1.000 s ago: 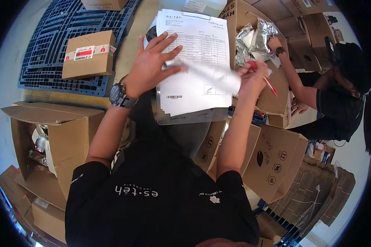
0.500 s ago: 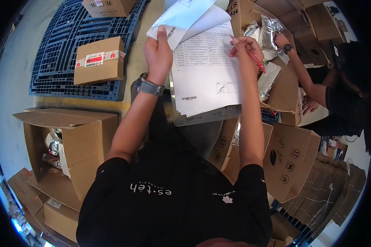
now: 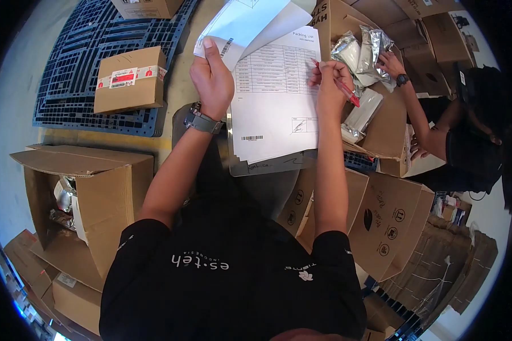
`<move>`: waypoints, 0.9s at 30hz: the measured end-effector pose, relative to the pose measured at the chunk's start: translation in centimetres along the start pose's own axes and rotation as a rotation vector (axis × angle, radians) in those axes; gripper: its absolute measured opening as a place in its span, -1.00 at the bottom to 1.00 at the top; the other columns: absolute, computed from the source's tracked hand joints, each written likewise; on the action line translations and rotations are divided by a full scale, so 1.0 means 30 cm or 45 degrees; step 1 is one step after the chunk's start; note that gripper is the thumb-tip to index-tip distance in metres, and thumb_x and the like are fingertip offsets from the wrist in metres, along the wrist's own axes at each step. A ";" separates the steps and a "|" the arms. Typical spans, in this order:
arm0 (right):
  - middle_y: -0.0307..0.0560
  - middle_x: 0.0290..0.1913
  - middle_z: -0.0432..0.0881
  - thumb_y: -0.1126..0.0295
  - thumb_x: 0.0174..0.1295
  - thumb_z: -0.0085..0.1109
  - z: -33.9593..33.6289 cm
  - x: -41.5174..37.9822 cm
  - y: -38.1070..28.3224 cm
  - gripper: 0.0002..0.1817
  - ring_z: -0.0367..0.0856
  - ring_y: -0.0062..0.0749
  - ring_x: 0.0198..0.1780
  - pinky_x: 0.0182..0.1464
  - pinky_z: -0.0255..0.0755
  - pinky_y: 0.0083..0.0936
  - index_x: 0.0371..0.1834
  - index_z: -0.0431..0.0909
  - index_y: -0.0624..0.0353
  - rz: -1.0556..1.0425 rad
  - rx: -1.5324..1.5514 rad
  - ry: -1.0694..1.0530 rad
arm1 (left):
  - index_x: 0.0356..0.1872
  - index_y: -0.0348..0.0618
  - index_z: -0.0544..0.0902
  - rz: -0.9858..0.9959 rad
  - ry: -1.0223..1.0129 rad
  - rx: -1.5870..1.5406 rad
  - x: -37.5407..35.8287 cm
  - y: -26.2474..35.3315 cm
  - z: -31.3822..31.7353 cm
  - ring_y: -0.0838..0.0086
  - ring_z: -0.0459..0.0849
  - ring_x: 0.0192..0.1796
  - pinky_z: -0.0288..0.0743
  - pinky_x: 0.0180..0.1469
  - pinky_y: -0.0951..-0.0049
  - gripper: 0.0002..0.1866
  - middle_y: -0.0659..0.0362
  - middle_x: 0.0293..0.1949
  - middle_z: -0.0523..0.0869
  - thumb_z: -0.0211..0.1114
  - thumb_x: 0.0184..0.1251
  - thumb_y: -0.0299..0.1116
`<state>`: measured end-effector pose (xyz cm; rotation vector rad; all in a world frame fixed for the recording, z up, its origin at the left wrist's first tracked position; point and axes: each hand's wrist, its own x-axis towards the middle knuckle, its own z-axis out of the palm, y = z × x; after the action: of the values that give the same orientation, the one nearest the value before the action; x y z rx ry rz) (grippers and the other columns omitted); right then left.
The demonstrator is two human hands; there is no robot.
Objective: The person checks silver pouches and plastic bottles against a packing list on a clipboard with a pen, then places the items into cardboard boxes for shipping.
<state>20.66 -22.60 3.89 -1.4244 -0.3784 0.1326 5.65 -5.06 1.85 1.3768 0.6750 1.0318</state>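
Red pen (image 3: 341,88) in right hand (image 3: 329,85) over packing list (image 3: 273,96) (left hand (image 3: 213,79) lifting top sheets (image 3: 244,23))

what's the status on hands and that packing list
Left hand holds flipped-up top sheet. Right hand grips red pen over packing list. Nothing blocking the page.

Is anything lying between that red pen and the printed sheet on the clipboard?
Nothing visible: the left hand holds the upper white pages folded back, so the printed packing-list sheet lies bare under the red pen in the right hand.
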 end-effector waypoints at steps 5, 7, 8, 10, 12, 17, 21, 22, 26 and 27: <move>-0.06 -0.41 0.68 0.57 0.36 0.19 0.000 -0.001 0.001 -0.93 0.58 -0.54 -0.53 -0.46 0.55 -0.59 -0.22 0.48 0.30 -0.018 -0.007 0.009 | -0.11 -0.47 0.64 0.267 0.123 -0.051 0.008 -0.005 0.025 0.56 0.46 -0.44 0.34 -0.40 0.35 -0.48 0.11 -0.49 0.65 -0.09 0.73 -0.12; -0.04 -0.41 0.68 0.58 0.34 0.18 0.001 0.000 0.002 -0.92 0.58 -0.53 -0.53 -0.47 0.55 -0.58 -0.23 0.46 0.30 -0.040 0.028 0.016 | -0.11 -0.47 0.64 0.258 0.117 -0.050 0.006 -0.002 0.026 0.56 0.46 -0.44 0.34 -0.40 0.35 -0.48 0.11 -0.50 0.65 -0.09 0.73 -0.12; -0.04 -0.41 0.68 0.58 0.34 0.18 0.002 0.001 0.001 -0.92 0.58 -0.53 -0.53 -0.47 0.55 -0.58 -0.23 0.46 0.30 -0.042 0.027 0.017 | -0.11 -0.47 0.64 0.249 0.115 -0.048 0.007 0.000 0.024 0.56 0.47 -0.44 0.34 -0.40 0.35 -0.48 0.11 -0.50 0.65 -0.09 0.73 -0.12; -0.02 -0.42 0.68 0.59 0.32 0.19 0.004 0.005 -0.003 -0.90 0.59 -0.52 -0.52 -0.50 0.54 -0.56 -0.25 0.44 0.29 -0.021 0.029 0.047 | -0.10 -0.47 0.64 0.237 0.100 -0.031 0.005 -0.007 0.017 0.56 0.47 -0.45 0.34 -0.40 0.34 -0.48 0.11 -0.51 0.64 -0.09 0.72 -0.12; -0.01 -0.42 0.68 0.59 0.30 0.21 -0.003 0.028 0.005 -0.88 0.59 -0.51 -0.54 -0.51 0.54 -0.55 -0.27 0.43 0.29 0.035 0.096 0.056 | -0.10 -0.46 0.65 0.231 0.088 -0.015 0.004 -0.007 0.021 0.55 0.47 -0.46 0.34 -0.41 0.33 -0.48 0.11 -0.52 0.64 -0.08 0.72 -0.11; -0.04 -0.49 0.64 0.56 0.28 0.30 0.023 0.080 -0.038 -0.79 0.51 -0.52 -0.60 -0.57 0.43 -0.56 -0.37 0.40 0.18 0.202 0.049 0.052 | -0.10 -0.46 0.66 0.245 0.163 0.087 -0.002 0.027 0.024 0.52 0.46 -0.51 0.32 -0.43 0.29 -0.47 0.08 -0.57 0.61 -0.07 0.72 -0.11; -0.09 -0.56 0.61 0.53 0.21 0.37 0.018 0.114 0.033 -0.72 0.52 -0.56 -0.61 -0.57 0.36 -0.61 -0.47 0.38 0.15 -0.001 -0.146 0.160 | -0.12 -0.46 0.66 0.240 0.136 0.055 -0.004 0.028 0.024 0.46 0.50 -0.48 0.37 -0.38 0.27 -0.47 0.02 -0.53 0.64 -0.09 0.72 -0.13; -0.10 -0.56 0.61 0.54 0.16 0.39 0.023 0.117 0.036 -0.72 0.56 -0.55 -0.57 -0.52 0.39 -0.61 -0.49 0.39 0.15 -0.064 -0.135 0.195 | -0.12 -0.46 0.66 0.259 0.138 0.050 0.001 0.031 0.027 0.46 0.50 -0.48 0.37 -0.38 0.27 -0.47 0.02 -0.53 0.64 -0.09 0.72 -0.13; -0.15 -0.56 0.61 0.57 0.13 0.39 0.028 0.089 0.016 -0.72 0.55 -0.58 -0.57 -0.50 0.39 -0.58 -0.50 0.39 0.15 -0.022 -0.175 0.206 | -0.10 -0.48 0.64 0.294 0.111 0.123 -0.012 0.058 0.025 0.32 0.60 -0.41 0.45 -0.28 0.24 -0.47 -0.08 -0.42 0.69 -0.10 0.72 -0.12; -0.20 -0.58 0.57 0.56 0.07 0.41 0.042 0.086 0.011 -0.71 0.48 -0.60 -0.55 -0.48 0.36 -0.55 -0.54 0.40 0.16 -0.014 -0.149 0.217 | -0.14 -0.48 0.64 0.235 0.113 0.155 -0.013 0.043 0.021 0.30 0.56 -0.44 0.42 -0.31 0.22 -0.46 -0.08 -0.45 0.69 -0.09 0.72 -0.12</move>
<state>22.68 -20.58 4.14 -1.5365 -0.2566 -0.0209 5.79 -5.83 3.11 1.5278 0.6948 1.2206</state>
